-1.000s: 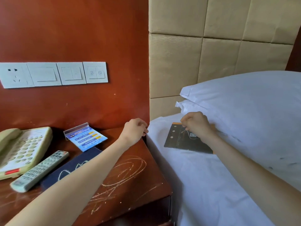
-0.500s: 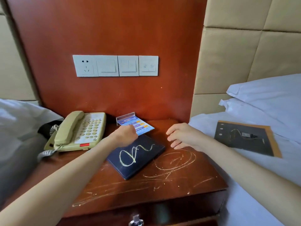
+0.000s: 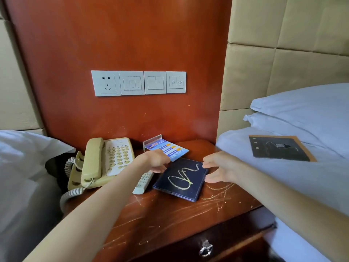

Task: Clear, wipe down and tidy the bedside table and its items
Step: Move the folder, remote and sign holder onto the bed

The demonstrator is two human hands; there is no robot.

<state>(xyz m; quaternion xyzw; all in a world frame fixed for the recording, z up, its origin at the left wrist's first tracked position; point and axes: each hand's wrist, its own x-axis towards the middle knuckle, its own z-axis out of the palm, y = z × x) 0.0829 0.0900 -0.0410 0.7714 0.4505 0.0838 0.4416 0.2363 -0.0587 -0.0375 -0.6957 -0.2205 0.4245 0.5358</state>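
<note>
Reddish wood with pale scratches forms the bedside table [image 3: 170, 214] at lower centre, its drawer front carrying a metal ring pull [image 3: 205, 249]. On its top sit a cream telephone [image 3: 105, 163] at left, a white remote [image 3: 144, 183] beside it, a blue card in a clear stand [image 3: 167, 148] toward the back, and a dark navy folder [image 3: 181, 181] with a yellow scribble at centre. The left hand [image 3: 156, 161] reaches in from lower left, fingers loosely spread, tips at the folder's upper left corner. The right hand [image 3: 220, 167] comes from the right, fingers and thumb spread apart around the folder's right edge; whether it touches is unclear. A black card [image 3: 277, 150] lies on the white bed [image 3: 264, 178] at right.
</note>
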